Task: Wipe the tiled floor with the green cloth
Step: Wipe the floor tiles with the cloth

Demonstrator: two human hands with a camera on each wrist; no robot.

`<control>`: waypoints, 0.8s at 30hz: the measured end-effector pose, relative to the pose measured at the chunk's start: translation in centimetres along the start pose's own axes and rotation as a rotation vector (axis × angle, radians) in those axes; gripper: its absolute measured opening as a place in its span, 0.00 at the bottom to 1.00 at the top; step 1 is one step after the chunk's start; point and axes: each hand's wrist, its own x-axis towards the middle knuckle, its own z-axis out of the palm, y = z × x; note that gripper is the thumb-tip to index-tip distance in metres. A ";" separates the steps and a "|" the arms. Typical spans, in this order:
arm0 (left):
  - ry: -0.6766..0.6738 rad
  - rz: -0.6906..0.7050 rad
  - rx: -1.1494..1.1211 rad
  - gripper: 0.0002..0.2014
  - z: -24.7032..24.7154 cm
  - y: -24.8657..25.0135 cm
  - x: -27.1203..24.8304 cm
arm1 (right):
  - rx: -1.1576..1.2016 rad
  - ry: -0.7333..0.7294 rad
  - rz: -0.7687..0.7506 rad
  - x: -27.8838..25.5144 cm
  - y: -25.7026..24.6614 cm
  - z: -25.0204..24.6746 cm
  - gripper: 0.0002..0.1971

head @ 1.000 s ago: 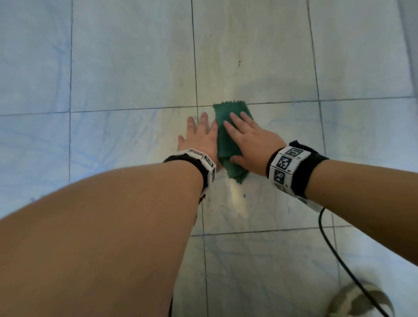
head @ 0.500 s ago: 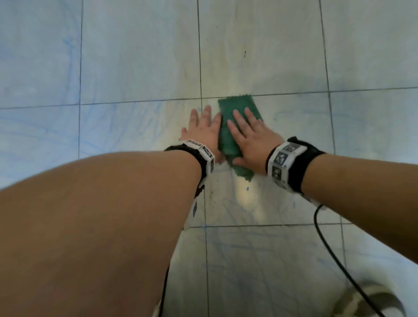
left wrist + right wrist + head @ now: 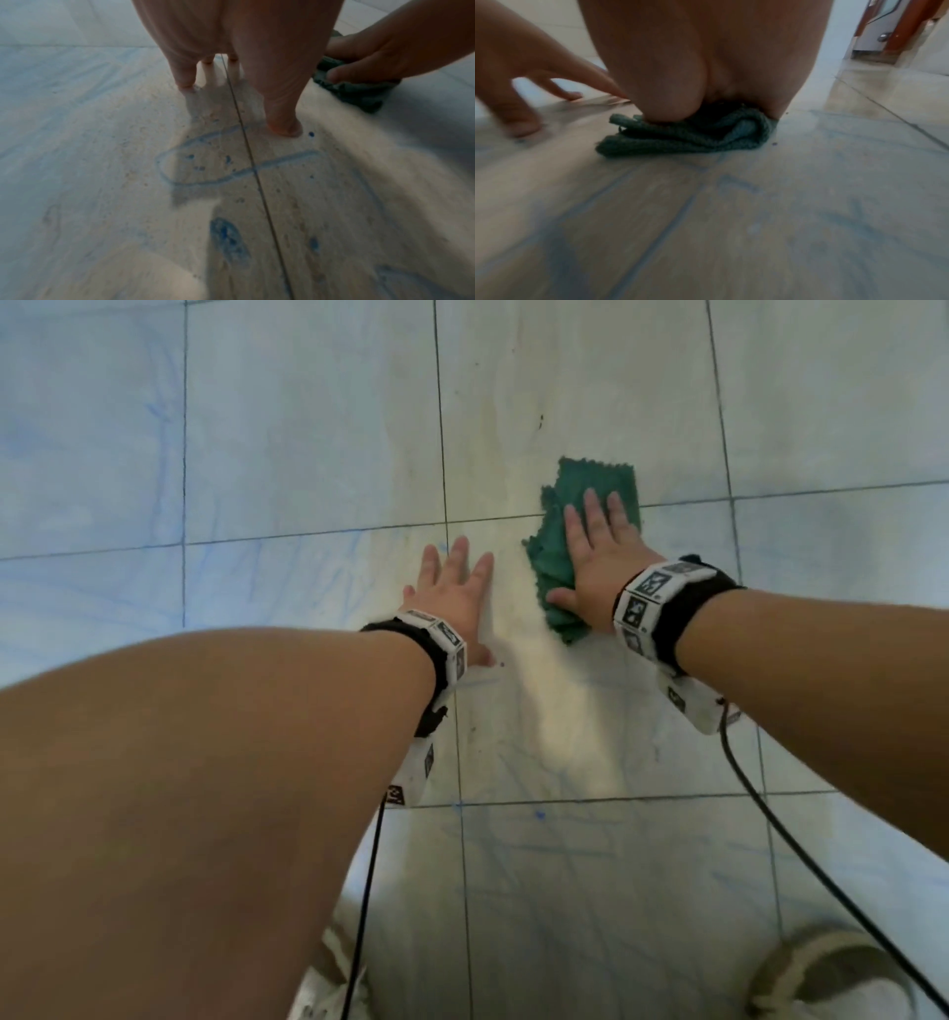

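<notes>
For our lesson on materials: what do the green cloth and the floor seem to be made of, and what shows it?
Green cloth: soft looped textile, probably microfibre or terry; its nubby weave and limp folds show under the right hand.
Floor: hard glazed or polished tile, maybe ceramic; it shows glossy reflections and thin grout lines.

I count one green cloth [image 3: 590,505] on the tiled floor [image 3: 308,428], and two hands on the floor: my left hand [image 3: 454,593] and my right hand [image 3: 598,557]. Two wristbands [image 3: 662,608] with printed markers are present, one on each of my wrists, and two black cables [image 3: 801,845] trail back from them. Several blue marks [image 3: 228,245] show on the tiles; the blur prevents an exact tally.
</notes>
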 end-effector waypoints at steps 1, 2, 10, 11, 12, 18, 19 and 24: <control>0.007 -0.001 0.004 0.59 0.1 0.0 -0.1 | -0.020 -0.013 -0.031 -1.0 -0.9 0.8 0.51; 0.013 -0.001 0.007 0.58 0.1 0.1 -0.1 | -0.056 -0.031 -0.077 -2.4 -1.8 1.8 0.52; 0.034 -0.026 -0.015 0.53 1.4 0.2 -0.5 | -0.206 -0.069 -0.395 -11.3 -4.9 10.0 0.54; 0.031 -0.025 -0.009 0.54 1.7 0.3 -0.8 | -0.215 -0.050 -0.366 -10.4 -3.4 9.4 0.53; 0.024 -0.018 0.002 0.55 2.0 0.6 -1.2 | -0.191 -0.032 -0.280 -9.5 -1.7 8.5 0.52; 0.022 -0.013 -0.005 0.54 3.1 2.9 -2.3 | 0.009 -0.003 0.221 -5.4 5.6 4.5 0.51; 0.014 -0.018 -0.011 0.55 3.1 2.9 -2.3 | 0.041 -0.001 0.224 -5.5 4.6 4.5 0.51; 0.012 -0.014 -0.010 0.54 2.9 3.0 -2.1 | -0.062 -0.081 -0.257 -11.8 -3.3 10.1 0.55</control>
